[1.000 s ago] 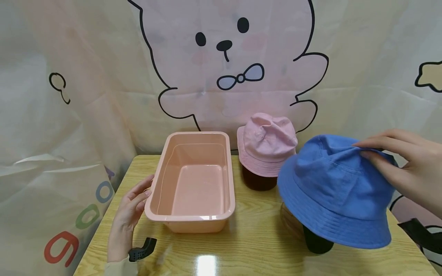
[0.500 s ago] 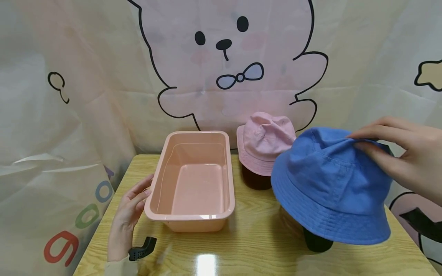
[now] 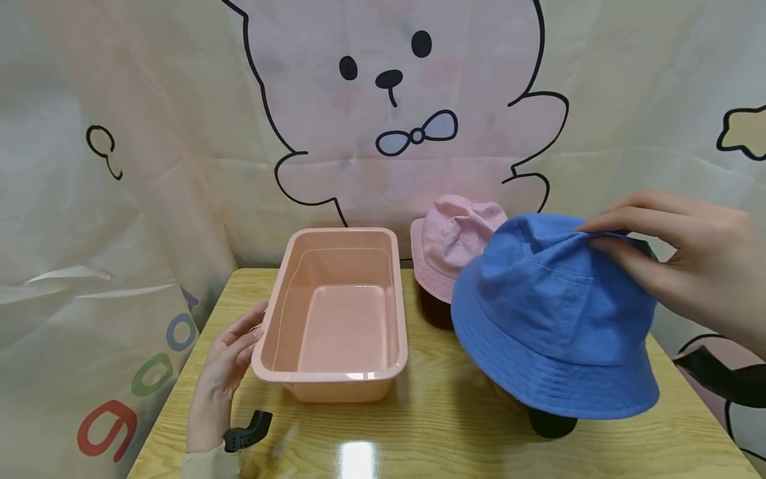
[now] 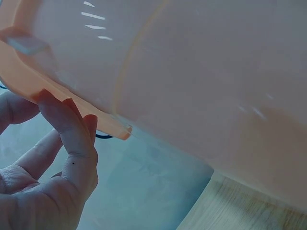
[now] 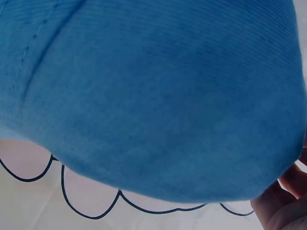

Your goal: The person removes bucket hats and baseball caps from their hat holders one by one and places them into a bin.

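Note:
My right hand (image 3: 688,246) pinches the crown of a blue bucket hat (image 3: 550,319) between thumb and fingers, and the hat tilts with its brim low toward me. In the right wrist view the blue cloth (image 5: 168,105) fills most of the picture, with fingertips (image 5: 276,201) at its lower right edge. My left hand (image 3: 224,369) rests its fingertips against the outer left rim of a pink plastic basin (image 3: 329,380). The left wrist view shows these relaxed, bent fingers (image 4: 79,158) at the rim (image 4: 112,127). Nothing lies in the basin.
A pink bucket hat (image 3: 451,243) sits on a dark brown stand (image 3: 435,311) behind the blue hat. Under the blue brim show a black rounded object (image 3: 552,424) and part of something brown. A printed curtain (image 3: 179,166) hangs behind the wooden table (image 3: 455,446).
The blue hat, held in my right hand, has moved left and slightly up, covering more of the pink hat. My left hand and the basin stay in place.

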The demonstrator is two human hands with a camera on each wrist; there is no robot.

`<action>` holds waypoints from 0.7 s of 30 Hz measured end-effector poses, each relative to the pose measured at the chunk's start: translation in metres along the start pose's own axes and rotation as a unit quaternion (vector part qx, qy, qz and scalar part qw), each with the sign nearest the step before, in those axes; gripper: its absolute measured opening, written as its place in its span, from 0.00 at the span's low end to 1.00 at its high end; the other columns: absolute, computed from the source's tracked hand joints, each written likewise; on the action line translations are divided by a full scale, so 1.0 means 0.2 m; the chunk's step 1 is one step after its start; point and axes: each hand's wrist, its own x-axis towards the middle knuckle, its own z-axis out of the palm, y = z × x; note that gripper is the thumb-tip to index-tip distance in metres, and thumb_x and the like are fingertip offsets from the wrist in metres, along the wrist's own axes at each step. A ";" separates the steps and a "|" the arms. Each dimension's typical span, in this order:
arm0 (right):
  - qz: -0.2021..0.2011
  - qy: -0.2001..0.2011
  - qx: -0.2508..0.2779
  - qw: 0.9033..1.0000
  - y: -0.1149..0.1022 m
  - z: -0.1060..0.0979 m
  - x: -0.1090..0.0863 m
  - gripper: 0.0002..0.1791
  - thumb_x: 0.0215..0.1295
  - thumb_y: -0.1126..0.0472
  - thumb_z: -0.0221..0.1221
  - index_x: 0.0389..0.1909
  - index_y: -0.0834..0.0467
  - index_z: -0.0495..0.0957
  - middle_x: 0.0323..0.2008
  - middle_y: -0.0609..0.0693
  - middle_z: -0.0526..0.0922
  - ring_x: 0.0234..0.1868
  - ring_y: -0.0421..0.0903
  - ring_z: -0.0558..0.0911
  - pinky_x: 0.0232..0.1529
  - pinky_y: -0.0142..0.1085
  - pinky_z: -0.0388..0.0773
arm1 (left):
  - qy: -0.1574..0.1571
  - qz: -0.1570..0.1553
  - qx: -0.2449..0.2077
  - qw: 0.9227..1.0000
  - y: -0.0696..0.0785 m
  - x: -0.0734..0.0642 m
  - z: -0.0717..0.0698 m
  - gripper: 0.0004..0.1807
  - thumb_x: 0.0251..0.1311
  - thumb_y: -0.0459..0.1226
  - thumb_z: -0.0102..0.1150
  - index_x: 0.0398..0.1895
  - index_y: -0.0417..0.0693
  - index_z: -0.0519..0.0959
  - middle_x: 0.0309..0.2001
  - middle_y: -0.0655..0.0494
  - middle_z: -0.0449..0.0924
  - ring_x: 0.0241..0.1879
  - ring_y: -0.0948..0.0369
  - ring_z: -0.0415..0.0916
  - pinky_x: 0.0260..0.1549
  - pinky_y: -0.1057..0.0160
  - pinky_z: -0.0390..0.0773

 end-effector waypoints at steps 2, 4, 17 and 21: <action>-0.014 0.006 0.009 1.000 0.10 0.03 -0.03 0.17 0.50 0.72 0.67 0.40 0.51 0.87 0.38 0.44 0.84 0.43 0.27 0.77 0.49 0.13 0.66 | -0.001 0.003 -0.004 1.000 0.00 0.00 0.00 0.22 0.68 0.25 0.44 0.59 0.51 0.77 0.48 0.62 0.81 0.46 0.67 0.81 0.44 0.68 0.82; -0.021 0.005 0.016 1.000 0.18 0.06 -0.05 0.18 0.50 0.69 0.69 0.41 0.48 0.87 0.40 0.44 0.85 0.42 0.31 0.79 0.50 0.13 0.66 | -0.002 0.006 -0.007 1.000 0.00 0.00 0.00 0.22 0.67 0.25 0.44 0.59 0.51 0.78 0.48 0.62 0.81 0.46 0.67 0.81 0.43 0.69 0.82; -0.047 -0.015 0.007 0.999 0.34 0.17 -0.03 0.20 0.50 0.66 0.70 0.45 0.47 0.85 0.45 0.44 0.85 0.47 0.33 0.79 0.53 0.16 0.66 | 0.002 -0.004 -0.003 1.000 0.00 0.00 0.00 0.22 0.67 0.25 0.44 0.59 0.52 0.77 0.48 0.63 0.81 0.46 0.68 0.81 0.44 0.69 0.82; -0.058 -0.010 0.024 0.998 0.37 0.21 -0.01 0.20 0.51 0.62 0.70 0.46 0.45 0.85 0.46 0.43 0.84 0.46 0.36 0.81 0.53 0.17 0.68 | 0.001 -0.004 -0.002 1.000 0.00 0.00 0.00 0.22 0.67 0.25 0.44 0.59 0.52 0.77 0.48 0.62 0.80 0.46 0.68 0.81 0.44 0.69 0.82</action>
